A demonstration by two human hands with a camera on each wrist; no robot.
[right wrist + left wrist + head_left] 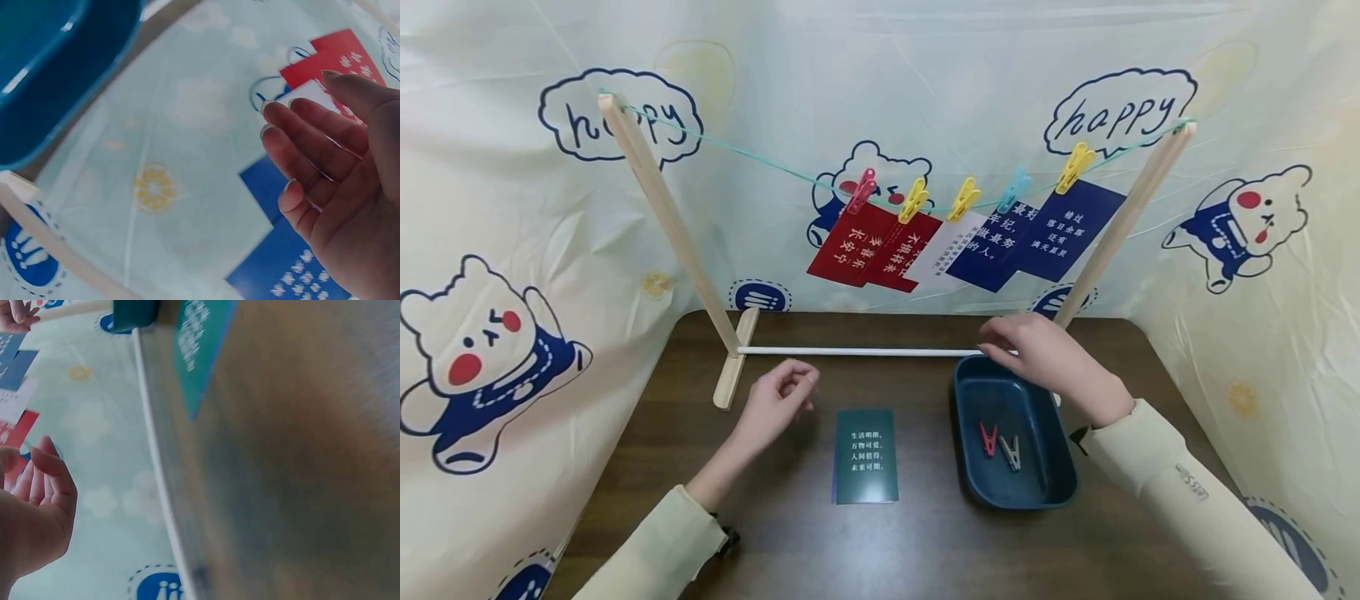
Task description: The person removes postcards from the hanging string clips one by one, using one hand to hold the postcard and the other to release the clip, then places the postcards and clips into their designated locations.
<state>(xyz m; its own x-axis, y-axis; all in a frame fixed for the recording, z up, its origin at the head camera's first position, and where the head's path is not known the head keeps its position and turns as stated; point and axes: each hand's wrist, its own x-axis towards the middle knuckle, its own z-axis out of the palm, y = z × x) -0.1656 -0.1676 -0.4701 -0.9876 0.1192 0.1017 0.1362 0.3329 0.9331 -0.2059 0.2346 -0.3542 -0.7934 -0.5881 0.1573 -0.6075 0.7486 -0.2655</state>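
Observation:
My left hand (775, 404) hovers above the table to the left of a green printed card (866, 457), its fingers loosely bent around nothing. A blue edge shows beneath that card. Over the far end of a dark blue tub (1066, 479) is my right hand (1045, 354), empty, with relaxed fingers, as the right wrist view confirms. Inside the tub lie a red clothespin (988, 439) and a grey clothespin (1011, 453). Several red, white and blue cards hang from a teal string (752, 155), held by red, yellow and light blue clothespins.
Two wooden posts, left (666, 221) and right (1123, 225), carry the sagging string. A white rod (865, 352) runs low between them, and a wooden foot (727, 379) supports the left post. Patterned cloth surrounds the brown table (790, 533) behind and at both sides.

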